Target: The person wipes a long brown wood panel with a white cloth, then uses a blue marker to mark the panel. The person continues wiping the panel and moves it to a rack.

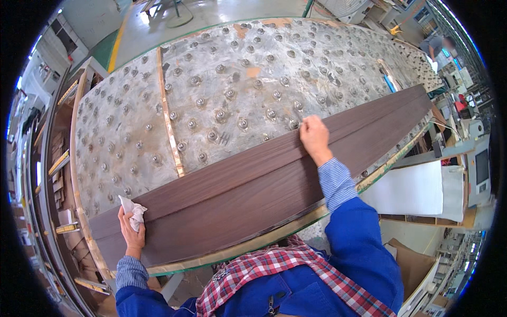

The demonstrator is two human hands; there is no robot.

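Note:
A long dark brown wood-grain panel [248, 206] lies across the near side of a metal table [206, 137] studded with ball rollers. My left hand [131, 232] grips a crumpled white cloth [135, 210] at the panel's left part, near its far edge. My right hand [316, 137] is closed at the panel's far edge, right of the middle; whatever its fingertips may hold is too small to make out. A raised or grooved line runs along the length of the panel.
Racks with wooden pieces [63, 174] stand at the left. At the right are white sheets [406, 193], a grey screen unit [478, 169] and a cardboard box [409, 261]. A co-worker [433, 47] bends near the table's far right end. A yellow floor line [119, 39] runs beyond the table.

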